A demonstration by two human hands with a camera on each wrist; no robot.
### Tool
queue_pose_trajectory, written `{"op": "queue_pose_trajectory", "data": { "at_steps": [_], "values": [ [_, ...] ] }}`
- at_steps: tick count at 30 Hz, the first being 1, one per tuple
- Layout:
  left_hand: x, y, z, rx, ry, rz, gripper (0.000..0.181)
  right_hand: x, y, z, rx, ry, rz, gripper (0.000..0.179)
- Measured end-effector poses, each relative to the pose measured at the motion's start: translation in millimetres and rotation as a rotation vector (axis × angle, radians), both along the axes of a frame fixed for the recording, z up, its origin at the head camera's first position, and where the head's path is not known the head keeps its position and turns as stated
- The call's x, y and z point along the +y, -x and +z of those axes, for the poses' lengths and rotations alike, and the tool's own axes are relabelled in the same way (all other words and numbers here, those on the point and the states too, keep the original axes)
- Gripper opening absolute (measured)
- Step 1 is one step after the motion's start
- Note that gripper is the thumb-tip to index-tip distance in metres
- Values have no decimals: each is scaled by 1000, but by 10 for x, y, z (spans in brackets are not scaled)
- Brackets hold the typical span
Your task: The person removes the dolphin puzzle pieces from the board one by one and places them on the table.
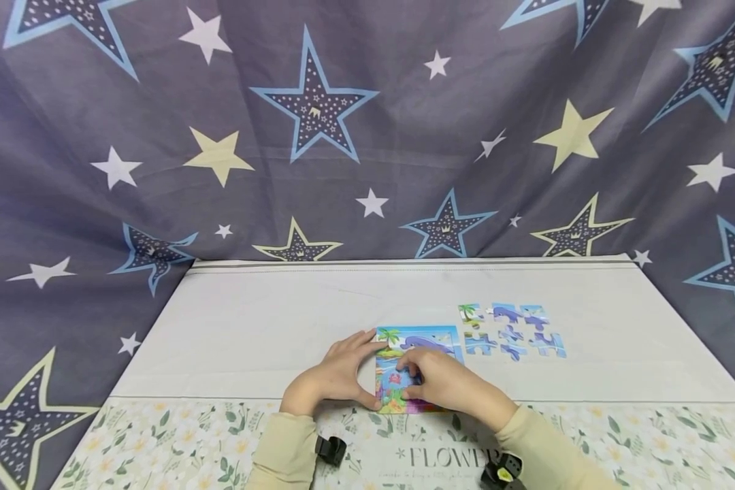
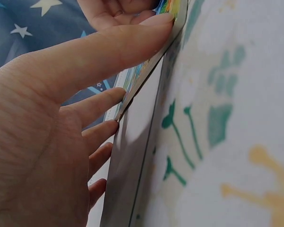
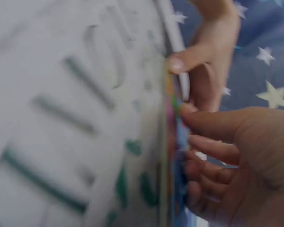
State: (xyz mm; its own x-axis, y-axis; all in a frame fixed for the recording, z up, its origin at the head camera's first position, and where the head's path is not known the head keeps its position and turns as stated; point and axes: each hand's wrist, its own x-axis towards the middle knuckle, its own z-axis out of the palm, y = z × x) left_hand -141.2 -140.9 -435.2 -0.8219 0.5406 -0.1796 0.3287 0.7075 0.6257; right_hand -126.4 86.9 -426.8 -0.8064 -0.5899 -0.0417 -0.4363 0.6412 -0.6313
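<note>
Star-printed cloth hangs in soft folds behind my smooth, part-floral table cover. On the cover, near me, lies the rectangular puzzle board, probably light and stiff, best held by its thin edges. My left hand, spread wide, spans the board's left edge; my right hand curves over its printed face, though whether it pinches anything I cannot tell. Loose knobbed pieces, to the right, look like thin, bendable card, easiest lifted by their rims.
</note>
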Motion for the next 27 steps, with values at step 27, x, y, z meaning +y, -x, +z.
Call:
{"op": "queue_pose_trajectory", "data": {
  "at_steps": [27],
  "values": [
    [-26,16,-27,1,12,-8,101,-32,-42,-144,98,73,-42,39]
  ]
}}
